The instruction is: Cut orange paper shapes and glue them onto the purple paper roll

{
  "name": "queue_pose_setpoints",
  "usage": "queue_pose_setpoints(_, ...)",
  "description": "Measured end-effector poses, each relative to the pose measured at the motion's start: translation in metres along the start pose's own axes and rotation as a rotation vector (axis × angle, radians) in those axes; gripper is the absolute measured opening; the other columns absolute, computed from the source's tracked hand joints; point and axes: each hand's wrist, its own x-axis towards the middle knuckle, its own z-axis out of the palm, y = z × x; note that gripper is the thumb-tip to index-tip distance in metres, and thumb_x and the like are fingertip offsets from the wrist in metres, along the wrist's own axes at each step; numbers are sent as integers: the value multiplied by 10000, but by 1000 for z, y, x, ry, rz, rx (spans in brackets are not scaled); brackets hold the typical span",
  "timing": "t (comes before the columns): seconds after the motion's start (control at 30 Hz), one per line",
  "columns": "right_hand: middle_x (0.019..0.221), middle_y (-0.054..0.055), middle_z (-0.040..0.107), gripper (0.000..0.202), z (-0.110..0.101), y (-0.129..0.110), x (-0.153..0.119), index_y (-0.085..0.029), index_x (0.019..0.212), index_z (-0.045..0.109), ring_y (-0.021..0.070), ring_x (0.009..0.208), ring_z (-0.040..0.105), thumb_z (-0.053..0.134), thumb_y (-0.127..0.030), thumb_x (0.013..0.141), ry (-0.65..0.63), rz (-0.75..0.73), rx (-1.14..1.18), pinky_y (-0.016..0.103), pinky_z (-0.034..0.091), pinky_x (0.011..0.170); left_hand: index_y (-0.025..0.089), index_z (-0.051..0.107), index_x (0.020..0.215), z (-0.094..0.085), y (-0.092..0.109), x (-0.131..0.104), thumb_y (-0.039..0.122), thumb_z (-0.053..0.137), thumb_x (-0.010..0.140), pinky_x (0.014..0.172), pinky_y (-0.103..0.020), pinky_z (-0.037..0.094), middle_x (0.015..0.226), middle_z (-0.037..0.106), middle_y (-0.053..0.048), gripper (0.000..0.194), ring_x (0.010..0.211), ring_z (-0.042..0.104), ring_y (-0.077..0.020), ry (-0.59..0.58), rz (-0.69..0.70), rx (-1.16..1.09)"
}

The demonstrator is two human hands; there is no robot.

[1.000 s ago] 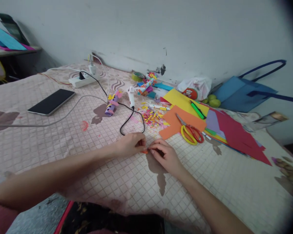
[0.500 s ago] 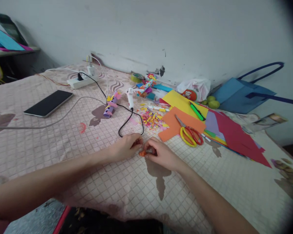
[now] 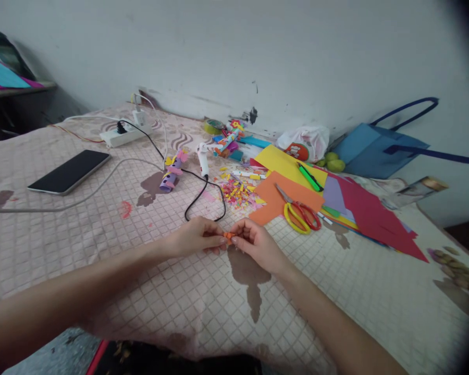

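Note:
Between my two hands is a small orange piece point(image 3: 229, 237), perhaps folded paper or foam; its exact shape is too small to make out. My left hand point(image 3: 199, 235) pinches it from the left with thumb and fingers. From the other side my right hand point(image 3: 254, 240) is closed on it too, the fingertips almost meeting. Both hands are just above the checked tablecloth point(image 3: 203, 302). Beyond them lie a white glue gun point(image 3: 204, 160) with a black cord and a heap of coloured paper scraps point(image 3: 240, 192).
Yellow-and-red scissors point(image 3: 299, 211) rest by orange sheets point(image 3: 293, 190), with a green cutter point(image 3: 309, 177) and red sheets point(image 3: 375, 213) farther right. At left are a phone point(image 3: 70, 172), a power strip point(image 3: 121, 136) and a purple paper roll point(image 3: 171, 174). A blue bag point(image 3: 379, 151) stands by the wall.
My left hand has come in to grip the orange piece, which my right hand alone held before. The piece is raised slightly, and the view has shifted a little.

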Motion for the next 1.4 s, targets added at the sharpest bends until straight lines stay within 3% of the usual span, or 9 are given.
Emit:
queue_pose_setpoints(0.13,738,-7,564,125,2,-3,-1,-185,870,536,99,636,522,580,-265,784,-13,19,69,231,416,568,139,614,735,3,2,1,376,549,763,485,-182,399,654,626,-8,248,549,552,-87,28,-28,-92)
queue_pose_setpoints(0.37,705,-1,577,225,5,-2,-2,-178,865,528,73,539,512,517,-399,826,-7,155,315,191,403,475,137,541,679,7,-6,4,375,538,777,443,-172,351,551,526,30,258,472,453,-58,125,27,-87)
queue_pose_setpoints(0.5,624,-27,545,195,5,2,-2,-163,765,524,62,509,491,626,-329,750,-15,186,290,169,401,446,140,517,681,9,-9,5,374,527,785,464,-183,375,572,532,27,256,493,468,-64,121,55,-93)
queue_pose_setpoints(0.7,615,-36,529,176,6,0,-2,-162,734,519,59,491,482,629,-300,734,-19,196,257,164,405,419,135,536,778,9,-5,5,394,511,796,482,-199,387,613,563,12,261,524,502,-81,79,69,-55)
queue_pose_setpoints(0.9,617,-38,532,184,9,0,-2,-170,778,523,66,503,500,619,-324,745,-83,175,325,172,421,431,149,487,705,11,-6,4,356,473,823,445,-184,339,535,498,39,240,469,450,-64,179,114,-18)
queue_pose_setpoints(1.17,555,-53,494,183,12,-1,-2,-176,709,488,61,450,458,587,-319,764,-11,168,250,165,393,392,142,486,697,12,-5,7,393,469,825,452,-189,378,539,504,36,283,463,468,-64,131,38,-176)
queue_pose_setpoints(1.4,569,-51,509,169,15,-1,-4,-190,741,480,81,455,491,589,-318,758,8,131,102,196,421,414,139,491,689,13,-8,7,390,553,780,447,-178,381,518,513,44,274,452,474,-57,186,93,-193)
